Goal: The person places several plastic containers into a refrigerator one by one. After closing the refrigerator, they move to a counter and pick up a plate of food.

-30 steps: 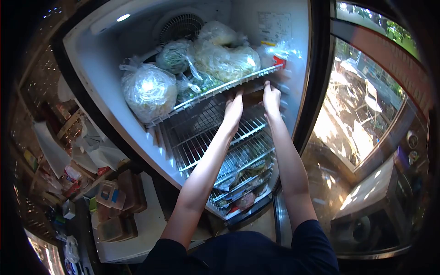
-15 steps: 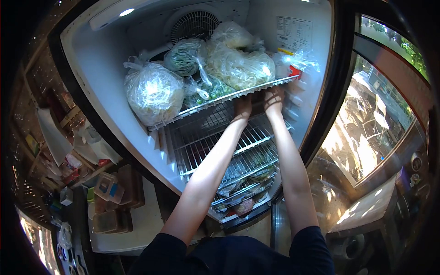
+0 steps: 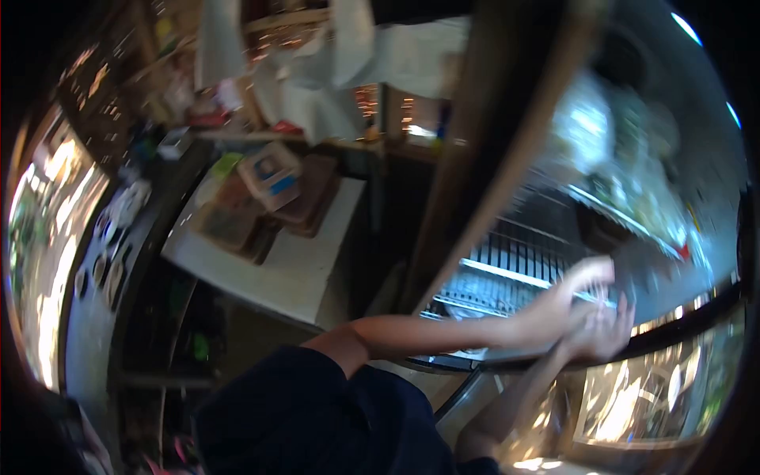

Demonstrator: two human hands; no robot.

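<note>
Both hands are together at the front of the fridge, smeared by motion. My left hand (image 3: pixel 558 305) reaches in from the left, its fingers stretched out and nothing visible in them. Just below and overlapping it, my right hand (image 3: pixel 602 336) is open with fingers apart, also bare. Behind the hands are wire shelves (image 3: pixel 507 273) inside the lit fridge. Higher up, a clear plastic bag (image 3: pixel 582 131) with pale contents and other filled bags (image 3: pixel 645 170) rest on the top wire shelf.
Left of the fridge's dark frame (image 3: pixel 507 158), stacked plastic containers (image 3: pixel 305 194) stand on a white tabletop (image 3: pixel 309 277). White sheets (image 3: pixel 313 103) hang behind them. A dark counter edge (image 3: pixel 162 214) runs along the left. Bright sunlit ground shows at lower right.
My view has swung left, so the fridge now sits at the right. Both hands have come out from beneath the top shelf and drawn together by the fridge's front.
</note>
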